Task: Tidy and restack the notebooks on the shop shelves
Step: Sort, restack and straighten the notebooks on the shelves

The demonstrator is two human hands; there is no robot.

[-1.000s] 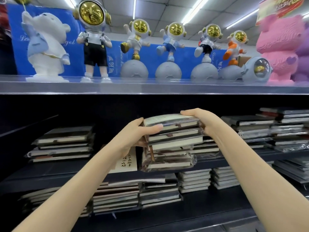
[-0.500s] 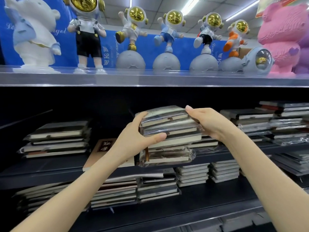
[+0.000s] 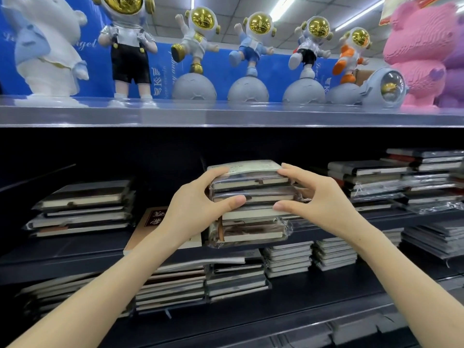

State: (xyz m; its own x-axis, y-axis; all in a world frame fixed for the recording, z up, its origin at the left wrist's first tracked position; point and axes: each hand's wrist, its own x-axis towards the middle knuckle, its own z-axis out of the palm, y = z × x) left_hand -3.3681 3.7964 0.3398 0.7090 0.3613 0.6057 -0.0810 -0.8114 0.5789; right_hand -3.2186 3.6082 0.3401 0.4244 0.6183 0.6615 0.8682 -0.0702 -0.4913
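Observation:
A stack of several plastic-wrapped notebooks (image 3: 251, 194) stands at the middle of the dark middle shelf (image 3: 75, 249). My left hand (image 3: 198, 209) grips its left side, thumb across the front edges and fingers over the top corner. My right hand (image 3: 319, 199) grips its right side, thumb on the front and fingers on the upper notebooks. The lowest wrapped notebook (image 3: 248, 233) of the stack sits at the shelf's front edge. A tan notebook with a dark label (image 3: 153, 222) lies flat just left of the stack, partly behind my left wrist.
More notebook stacks lie on the middle shelf at the left (image 3: 82, 209) and right (image 3: 391, 179), and on the lower shelf (image 3: 236, 280). The clear upper shelf (image 3: 226, 116) carries astronaut figurines (image 3: 198, 54) and a pink bear (image 3: 421, 54).
My right hand slid from the stack's top edge down onto its right side, thumb now on the front. The stack looks more squared up. The camera moved closer.

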